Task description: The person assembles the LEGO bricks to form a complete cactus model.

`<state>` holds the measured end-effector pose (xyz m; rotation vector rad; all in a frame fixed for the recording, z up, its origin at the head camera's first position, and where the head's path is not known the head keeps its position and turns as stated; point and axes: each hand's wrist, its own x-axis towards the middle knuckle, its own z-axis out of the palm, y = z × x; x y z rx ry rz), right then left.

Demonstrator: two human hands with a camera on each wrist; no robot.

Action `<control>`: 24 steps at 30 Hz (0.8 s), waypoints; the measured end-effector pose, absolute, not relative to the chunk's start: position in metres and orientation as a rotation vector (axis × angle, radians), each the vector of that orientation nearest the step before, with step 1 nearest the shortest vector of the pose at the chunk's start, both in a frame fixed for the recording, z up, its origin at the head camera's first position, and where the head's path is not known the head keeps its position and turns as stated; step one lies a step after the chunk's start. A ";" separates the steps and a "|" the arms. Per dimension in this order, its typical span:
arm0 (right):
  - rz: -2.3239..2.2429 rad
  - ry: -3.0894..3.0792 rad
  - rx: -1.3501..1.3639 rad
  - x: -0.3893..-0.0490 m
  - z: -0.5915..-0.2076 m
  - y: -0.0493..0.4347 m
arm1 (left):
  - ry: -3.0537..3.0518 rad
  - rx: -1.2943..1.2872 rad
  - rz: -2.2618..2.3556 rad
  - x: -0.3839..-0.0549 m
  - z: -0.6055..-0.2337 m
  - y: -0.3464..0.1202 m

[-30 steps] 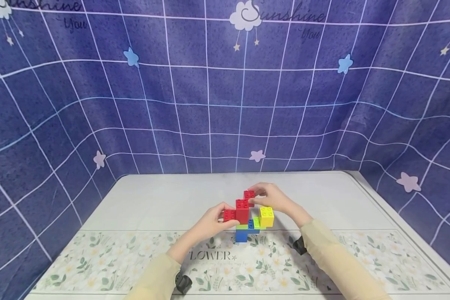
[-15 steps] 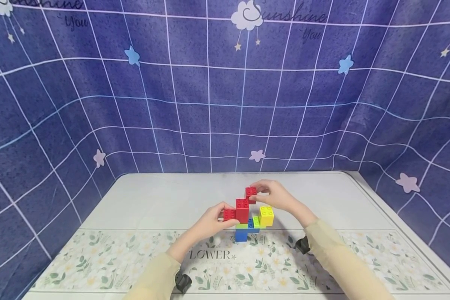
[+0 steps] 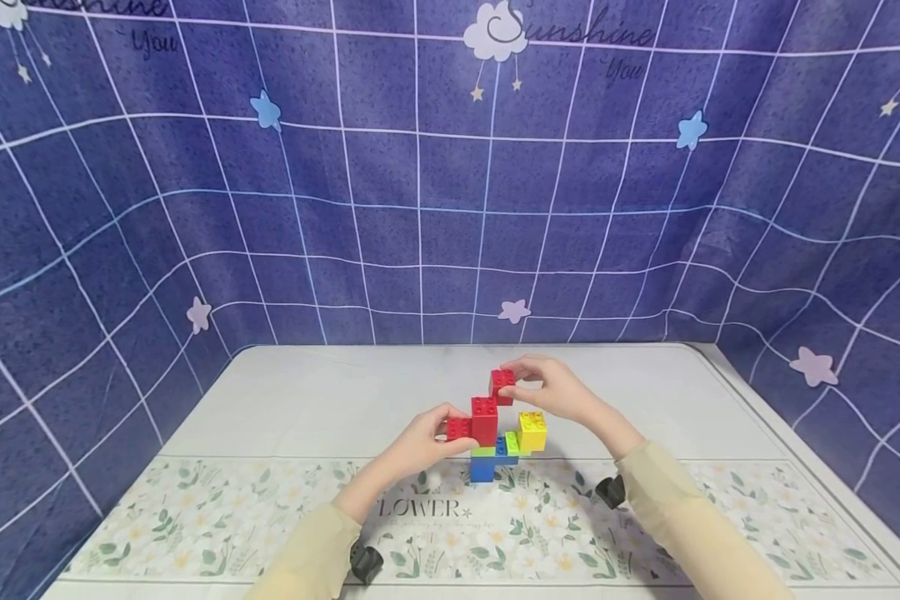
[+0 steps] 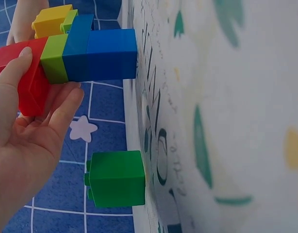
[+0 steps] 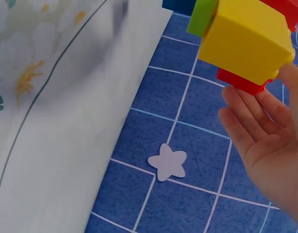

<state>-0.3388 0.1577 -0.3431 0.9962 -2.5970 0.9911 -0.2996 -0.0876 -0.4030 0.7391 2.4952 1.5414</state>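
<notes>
A toy building-brick structure stands upright on the table, with a blue brick [image 3: 482, 469] at its foot. Lime-green and blue pieces sit above it, a yellow brick [image 3: 532, 432] rises at the right side and a tall red brick [image 3: 484, 423] at the front. My left hand [image 3: 422, 446] grips the red brick [image 3: 458, 428] jutting out on the structure's left, thumb [image 4: 18, 68] laid along the red. Behind the tall red brick, my right hand [image 3: 558, 389] pinches a separate red brick [image 3: 502, 386] in the air. In the right wrist view, the yellow brick covers most of that red one.
A green brick [image 4: 117, 179] stands on the table near my left hand, visible only in the left wrist view. The white table [image 3: 330, 392] carries a floral strip [image 3: 270, 517] along its front. A blue gridded curtain [image 3: 450, 233] encloses the back and sides.
My right hand has moved the red brick up and slightly right, away from the tall red brick. The left hand and the structure have stayed in place.
</notes>
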 end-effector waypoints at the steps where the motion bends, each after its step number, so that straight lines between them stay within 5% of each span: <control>1: 0.993 -2.600 0.993 -0.338 -0.342 0.158 | 2.494 0.735 1.541 -0.300 -0.403 -0.088; 24: 0.976 -2.508 1.019 -0.321 -0.314 0.155 | 2.477 0.746 1.518 -0.301 -0.401 -0.090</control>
